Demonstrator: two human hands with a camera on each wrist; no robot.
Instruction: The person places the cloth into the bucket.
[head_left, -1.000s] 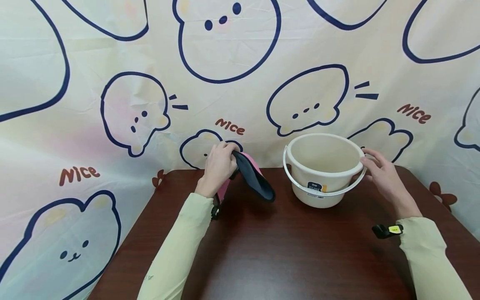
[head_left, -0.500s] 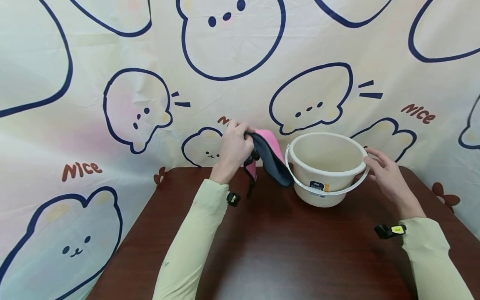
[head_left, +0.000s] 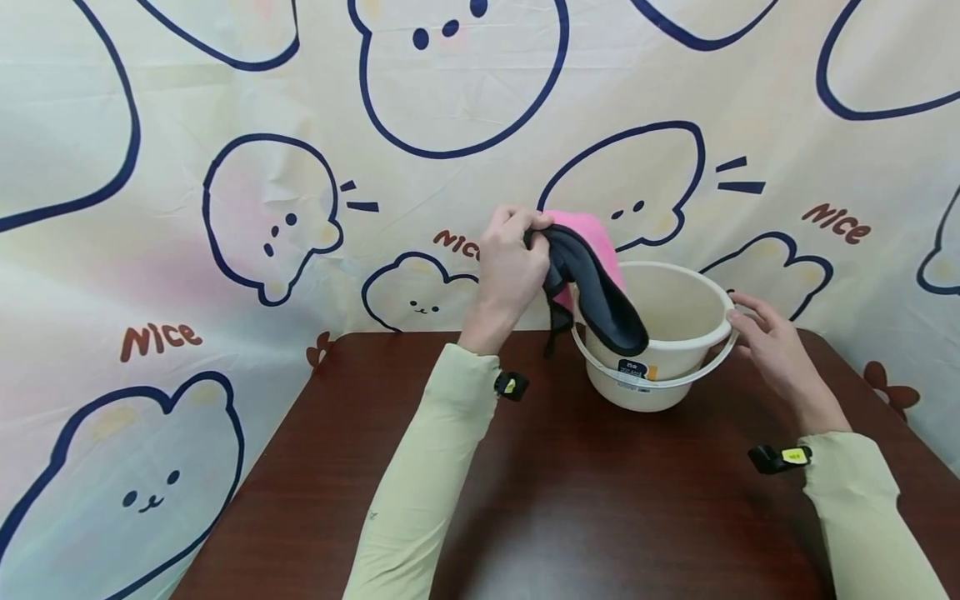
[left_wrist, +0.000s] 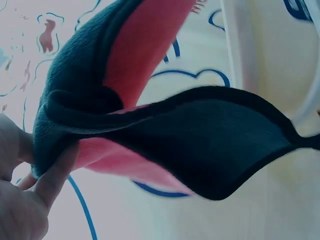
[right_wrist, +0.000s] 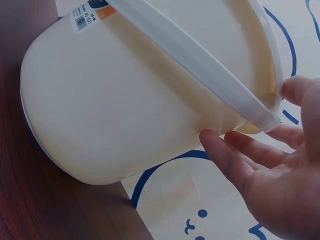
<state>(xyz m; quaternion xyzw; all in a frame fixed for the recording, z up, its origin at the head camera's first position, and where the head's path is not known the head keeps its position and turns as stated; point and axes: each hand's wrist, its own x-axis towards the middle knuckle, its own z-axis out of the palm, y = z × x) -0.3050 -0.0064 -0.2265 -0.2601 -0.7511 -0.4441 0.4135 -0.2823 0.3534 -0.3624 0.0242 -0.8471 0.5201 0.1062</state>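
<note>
Left hand (head_left: 510,271) pinching folded pink-and-dark-grey cloth (head_left: 592,283), fingers curled tight on one end. Cloth held up over near-left rim of cream bucket (head_left: 660,333), loose end drooping across rim, dark strap dangling just outside. Right hand (head_left: 772,350) at bucket's right side, fingers relaxed and spread, tips on rim where handle joins, not gripping. Bucket upright on dark wooden table (head_left: 562,500), toward back edge. Cartoon-bear curtain (head_left: 262,217) right behind bucket.

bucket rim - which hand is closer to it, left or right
Right. The right hand has its fingers at the bucket rim on the far right side. The left hand is left of the bucket, holding the pink and dark cloth above it.
</note>
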